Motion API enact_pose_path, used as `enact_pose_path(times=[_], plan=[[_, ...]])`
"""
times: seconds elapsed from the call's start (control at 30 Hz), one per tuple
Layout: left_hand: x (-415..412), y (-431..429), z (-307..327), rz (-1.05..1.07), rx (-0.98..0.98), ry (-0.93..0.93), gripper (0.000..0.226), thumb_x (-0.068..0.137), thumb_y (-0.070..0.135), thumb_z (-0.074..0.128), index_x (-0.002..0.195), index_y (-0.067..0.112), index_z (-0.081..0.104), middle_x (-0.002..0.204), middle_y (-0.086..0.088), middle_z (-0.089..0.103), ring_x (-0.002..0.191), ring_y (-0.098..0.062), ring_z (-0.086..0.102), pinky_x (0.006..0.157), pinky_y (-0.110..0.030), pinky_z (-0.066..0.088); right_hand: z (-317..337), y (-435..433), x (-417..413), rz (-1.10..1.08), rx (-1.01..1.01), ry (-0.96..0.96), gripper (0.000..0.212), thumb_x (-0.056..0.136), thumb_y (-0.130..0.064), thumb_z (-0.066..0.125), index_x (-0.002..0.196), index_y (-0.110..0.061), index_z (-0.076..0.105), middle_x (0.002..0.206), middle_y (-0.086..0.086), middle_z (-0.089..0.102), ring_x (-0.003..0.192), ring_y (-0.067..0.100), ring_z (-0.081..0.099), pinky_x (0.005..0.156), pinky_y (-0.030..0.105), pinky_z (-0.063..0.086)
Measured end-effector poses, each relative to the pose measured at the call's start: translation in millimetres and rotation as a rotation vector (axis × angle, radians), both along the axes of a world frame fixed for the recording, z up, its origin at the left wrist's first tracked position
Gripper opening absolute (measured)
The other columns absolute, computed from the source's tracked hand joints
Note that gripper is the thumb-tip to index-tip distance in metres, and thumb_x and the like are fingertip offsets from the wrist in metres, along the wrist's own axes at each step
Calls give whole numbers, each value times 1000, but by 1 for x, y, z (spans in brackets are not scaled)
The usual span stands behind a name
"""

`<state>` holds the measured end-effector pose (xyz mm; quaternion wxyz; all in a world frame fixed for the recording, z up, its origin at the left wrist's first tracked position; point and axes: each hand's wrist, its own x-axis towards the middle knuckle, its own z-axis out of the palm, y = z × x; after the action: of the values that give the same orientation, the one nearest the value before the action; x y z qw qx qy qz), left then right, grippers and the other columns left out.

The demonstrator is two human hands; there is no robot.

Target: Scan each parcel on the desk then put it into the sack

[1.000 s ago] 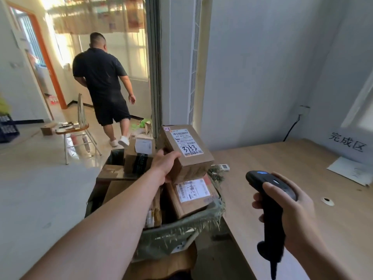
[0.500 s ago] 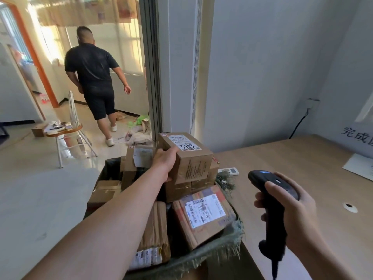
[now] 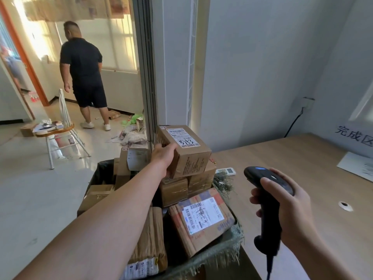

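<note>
One small parcel (image 3: 184,150) sits atop the pile in the sack (image 3: 222,253), beside the left edge of the surface (image 3: 302,158). My left hand (image 3: 164,158) grips its near side, and my right hand (image 3: 286,207) holds the scanner (image 3: 266,190). The cardboard looks stiff and probably light; I would hold opposite side faces, away from the slippery tape.

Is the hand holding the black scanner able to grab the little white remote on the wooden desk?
Probably not yet: the right hand grips the black handheld scanner, so it is busy, though nothing blocks the small white remote.
</note>
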<state>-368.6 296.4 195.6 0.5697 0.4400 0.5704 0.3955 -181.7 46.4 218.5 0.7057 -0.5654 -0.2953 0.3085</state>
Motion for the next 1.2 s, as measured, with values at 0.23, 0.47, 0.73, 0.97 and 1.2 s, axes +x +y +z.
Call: enact_pose_path(times=[0.23, 0.47, 0.73, 0.97, 1.2], plan=[[11, 16, -19, 97, -29, 146, 80, 56, 57, 64, 127, 21, 55, 105, -10, 69, 88, -28, 68, 74, -41, 59, -5, -5, 8, -42, -11, 3, 35, 90, -5, 70, 119, -22, 65, 71, 20, 71, 57, 31, 67, 54, 36, 47], [10, 8, -10, 160, 102, 379, 70, 77, 42, 67, 137, 21, 36, 128, -13, 48, 102, -32, 56, 75, -46, 59, -5, -11, 11, -53, -26, -11, 43, 90, -5, 70, 131, -16, 62, 71, 20, 72, 57, 30, 68, 53, 36, 48], [12, 6, -8, 94, 242, 676, 72, 83, 53, 59, 143, 22, 33, 140, -13, 37, 124, -36, 43, 95, -54, 50, -3, -17, 8, -55, -33, -30, 42, 90, -5, 70, 130, -16, 63, 73, 21, 72, 58, 30, 69, 52, 36, 49], [27, -8, -1, -432, 646, 1016, 64, 92, 49, 60, 150, 39, 37, 165, 0, 14, 153, -39, 5, 116, -63, 28, -3, -24, 7, -74, -29, -27, 36, 90, -5, 70, 121, -24, 65, 75, 24, 72, 59, 33, 68, 57, 38, 49], [40, -11, 3, -433, 708, 1205, 37, 95, 35, 56, 130, 27, 63, 153, -4, 41, 151, -39, 16, 119, -63, 21, -3, -34, 10, -123, -35, -32, 38, 89, -4, 70, 121, -25, 64, 75, 23, 72, 57, 30, 69, 54, 37, 50]])
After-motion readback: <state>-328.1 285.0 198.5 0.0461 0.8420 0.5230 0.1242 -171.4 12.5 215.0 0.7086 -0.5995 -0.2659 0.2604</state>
